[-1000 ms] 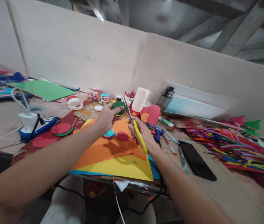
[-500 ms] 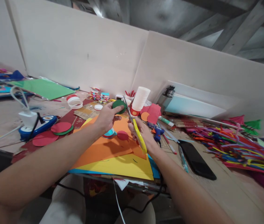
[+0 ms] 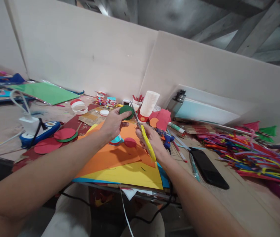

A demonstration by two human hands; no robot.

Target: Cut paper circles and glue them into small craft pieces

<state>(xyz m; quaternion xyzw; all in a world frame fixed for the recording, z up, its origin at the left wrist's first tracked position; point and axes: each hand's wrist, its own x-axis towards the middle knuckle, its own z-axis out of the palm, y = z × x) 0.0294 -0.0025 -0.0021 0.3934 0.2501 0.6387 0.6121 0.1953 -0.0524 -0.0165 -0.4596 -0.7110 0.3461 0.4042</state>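
Between the thumb and fingers of my left hand (image 3: 114,125) is a dark green paper circle (image 3: 125,111), held up above the sheets. My right hand (image 3: 152,140) is closed around the yellow handles of scissors (image 3: 147,141). Their blades point up and away, right at the circle's right edge. Below my hands, an orange paper sheet (image 3: 98,163) lies over a yellow sheet (image 3: 130,176). A small red paper oval (image 3: 130,142) and a light blue and red round piece (image 3: 116,140) are under my hands, the latter partly hidden by my left hand.
A stack of white paper cups (image 3: 150,103) stands behind my hands. Red paper circles (image 3: 47,146) and a blue power strip (image 3: 41,131) lie to the left. On the right are a black phone (image 3: 209,167), a blue glue gun (image 3: 167,141) and a pile of pipe cleaners (image 3: 251,154).
Almost nothing differs. Both hands keep the same hold on the green circle and the scissors, and the view has shifted very slightly.
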